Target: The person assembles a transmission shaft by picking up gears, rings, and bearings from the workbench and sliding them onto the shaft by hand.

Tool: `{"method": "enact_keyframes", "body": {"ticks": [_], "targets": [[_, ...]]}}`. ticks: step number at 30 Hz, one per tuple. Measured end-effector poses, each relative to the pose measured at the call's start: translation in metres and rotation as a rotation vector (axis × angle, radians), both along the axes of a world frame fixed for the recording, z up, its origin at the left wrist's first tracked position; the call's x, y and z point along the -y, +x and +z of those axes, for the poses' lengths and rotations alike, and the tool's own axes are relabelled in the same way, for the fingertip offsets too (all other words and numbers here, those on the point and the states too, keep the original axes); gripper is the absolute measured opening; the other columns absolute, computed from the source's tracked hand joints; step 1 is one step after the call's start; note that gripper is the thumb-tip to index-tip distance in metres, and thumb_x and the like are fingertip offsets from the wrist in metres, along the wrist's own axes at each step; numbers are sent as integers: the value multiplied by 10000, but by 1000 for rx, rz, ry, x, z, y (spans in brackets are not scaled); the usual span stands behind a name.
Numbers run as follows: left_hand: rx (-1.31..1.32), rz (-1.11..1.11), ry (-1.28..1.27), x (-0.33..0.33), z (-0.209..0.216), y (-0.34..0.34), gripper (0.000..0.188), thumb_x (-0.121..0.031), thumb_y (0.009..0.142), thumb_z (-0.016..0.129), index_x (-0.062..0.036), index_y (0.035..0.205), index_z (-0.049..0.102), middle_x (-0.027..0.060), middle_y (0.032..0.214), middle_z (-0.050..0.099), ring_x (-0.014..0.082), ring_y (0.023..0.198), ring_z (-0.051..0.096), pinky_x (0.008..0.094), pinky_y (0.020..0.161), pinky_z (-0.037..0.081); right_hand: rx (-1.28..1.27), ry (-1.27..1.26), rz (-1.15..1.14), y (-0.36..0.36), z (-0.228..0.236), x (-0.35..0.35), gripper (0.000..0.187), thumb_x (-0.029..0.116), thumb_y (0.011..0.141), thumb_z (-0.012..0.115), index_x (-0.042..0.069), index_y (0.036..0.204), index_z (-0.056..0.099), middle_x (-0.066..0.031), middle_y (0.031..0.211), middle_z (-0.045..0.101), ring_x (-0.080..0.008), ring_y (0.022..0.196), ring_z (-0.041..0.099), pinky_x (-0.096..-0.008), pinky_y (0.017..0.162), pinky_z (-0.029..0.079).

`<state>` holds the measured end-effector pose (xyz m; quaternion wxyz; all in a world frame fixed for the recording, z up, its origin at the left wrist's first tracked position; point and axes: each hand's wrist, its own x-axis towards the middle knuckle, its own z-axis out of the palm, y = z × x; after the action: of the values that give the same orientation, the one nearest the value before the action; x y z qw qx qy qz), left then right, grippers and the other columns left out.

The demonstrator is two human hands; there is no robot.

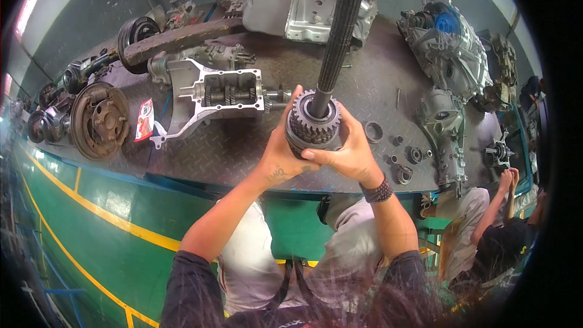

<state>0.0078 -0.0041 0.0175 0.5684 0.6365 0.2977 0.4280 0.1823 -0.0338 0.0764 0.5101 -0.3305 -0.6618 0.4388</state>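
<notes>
Shaft (338, 39) with long splines stood between the person's two hands, near the front edge of the metal table (370, 85), its upper part leaning to the right. Around its lower part sat a stack of toothed gears (308, 138). The left hand (280, 150) grasped this stack from the left side, and the right hand (350, 150) grasped it from the right, with the thumb laid across the front. Whether the lower end touched the table, I could not tell. To the left lay an open silver housing (209, 109) with gears inside, and beside it a red and white packet (144, 120). To the right were several small gears (415, 155). Farther back stood a big silver casing (273, 3), partly behind the shaft.
</notes>
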Motion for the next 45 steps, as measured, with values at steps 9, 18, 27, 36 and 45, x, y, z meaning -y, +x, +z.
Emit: {"method": "enact_keyframes", "body": {"ticks": [9, 18, 27, 36, 45], "targets": [[47, 105, 164, 4, -10, 8, 1370, -55, 542, 947, -131, 1656, 153, 96, 1455, 581, 202, 1307, 576, 358, 1124, 450, 30, 87, -145, -13, -17, 10, 859, 194, 710, 940, -14, 1424, 510, -107, 1314, 652, -179, 1207, 614, -346, 1096, 449], [-104, -16, 123, 0, -3, -2, 1356, -98, 561, 951, -137, 1657, 154, 103, 1452, 591, 206, 1267, 611, 355, 1099, 477, 107, 26, 5, 8, -7, 3, 904, 266, 714, 950, -6, 1443, 491, -115, 1348, 629, -197, 1272, 581, -367, 1119, 427], [1, 59, 258, 5, -5, 7, 1330, -124, 592, 964, -134, 1653, 163, 96, 1487, 566, 202, 1318, 584, 350, 1137, 445, 169, 128, -105, -5, -9, 16, 1018, 320, 742, 935, -22, 1519, 374, -157, 1437, 564, -248, 1327, 558, -394, 1151, 403], [105, 161, 262, 9, -2, 12, 1358, -85, 582, 965, -115, 1649, 125, 101, 1474, 538, 239, 1337, 560, 380, 1119, 460, 39, 75, -141, -17, 13, 4, 624, 225, 776, 894, 33, 1271, 566, -62, 1145, 690, -154, 1062, 656, -329, 982, 511], [26, 292, 263, 11, 4, 20, 1363, -38, 535, 966, -147, 1640, 176, 135, 1478, 556, 283, 1306, 602, 378, 1101, 491, 68, 130, -135, -19, 24, -8, 599, 180, 757, 896, 39, 1246, 581, -64, 1146, 685, -143, 1068, 646, -312, 991, 500]]}}
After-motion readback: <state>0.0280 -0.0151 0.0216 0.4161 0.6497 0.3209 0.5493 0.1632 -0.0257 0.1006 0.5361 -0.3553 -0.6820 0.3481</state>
